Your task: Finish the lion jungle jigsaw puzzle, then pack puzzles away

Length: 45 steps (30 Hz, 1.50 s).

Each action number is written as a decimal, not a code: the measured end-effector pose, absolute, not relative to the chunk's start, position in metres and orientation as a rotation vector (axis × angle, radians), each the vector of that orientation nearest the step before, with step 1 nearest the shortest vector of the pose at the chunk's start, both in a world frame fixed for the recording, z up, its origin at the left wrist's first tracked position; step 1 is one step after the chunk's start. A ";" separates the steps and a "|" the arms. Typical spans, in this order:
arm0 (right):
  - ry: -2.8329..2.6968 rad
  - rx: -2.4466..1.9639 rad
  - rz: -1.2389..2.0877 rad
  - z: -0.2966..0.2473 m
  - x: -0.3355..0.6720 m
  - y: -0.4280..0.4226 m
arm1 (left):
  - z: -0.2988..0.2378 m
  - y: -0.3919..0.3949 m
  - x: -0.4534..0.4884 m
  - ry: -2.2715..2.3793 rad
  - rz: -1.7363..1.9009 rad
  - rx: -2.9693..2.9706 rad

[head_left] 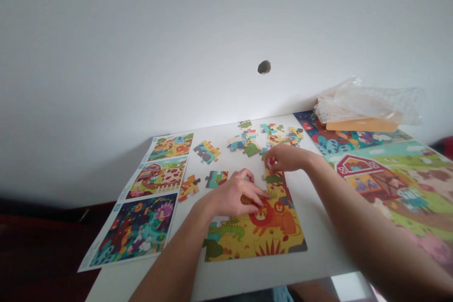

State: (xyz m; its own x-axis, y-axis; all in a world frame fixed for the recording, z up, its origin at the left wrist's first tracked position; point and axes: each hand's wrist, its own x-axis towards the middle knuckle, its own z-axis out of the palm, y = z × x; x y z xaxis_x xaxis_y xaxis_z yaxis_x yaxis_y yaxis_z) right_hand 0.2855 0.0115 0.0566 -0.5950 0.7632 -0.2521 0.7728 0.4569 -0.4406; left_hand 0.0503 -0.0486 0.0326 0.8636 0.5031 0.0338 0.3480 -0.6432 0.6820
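On the white desk (323, 255), a partly assembled lion jigsaw (267, 233) lies at lower centre. The left hand (238, 193) rests on it, grip loosely spread; right of centre, the right hand (283, 156) has its grip curled, contents impossible to tell.

Puzzle section (262, 240), under the left hand (240, 193): yellow ground, orange-red lions, green crocodile. Printed sheet (143, 198), left of the left hand: white border, three multicoloured scenes, the nearest dark blue. Farm picture (392, 186), right of the right hand (283, 156): light green, red barn with white trim. Box (361, 126), beyond the right hand: orange.
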 end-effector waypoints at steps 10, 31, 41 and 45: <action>2.705 1.381 -0.637 0.055 0.283 0.010 | 0.029 -0.048 0.050 0.634 0.278 2.368; 2.697 1.534 -0.566 0.055 0.283 0.007 | 0.030 -0.052 0.054 0.695 0.324 2.437; 2.685 1.740 -0.343 0.038 0.278 0.013 | 0.031 -0.052 0.051 0.701 0.310 2.433; 2.732 1.689 -0.418 0.033 0.277 0.015 | 0.030 -0.050 0.049 0.699 0.341 2.436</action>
State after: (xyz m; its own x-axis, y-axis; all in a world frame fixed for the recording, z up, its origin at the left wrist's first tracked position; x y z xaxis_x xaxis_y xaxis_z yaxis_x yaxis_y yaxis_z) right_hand 0.2767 0.0147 0.0326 -0.4524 0.8903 -0.0523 0.8652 0.4239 -0.2678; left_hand 0.0491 -0.0498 0.0300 0.8303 0.5513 0.0822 0.4042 -0.6971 0.5921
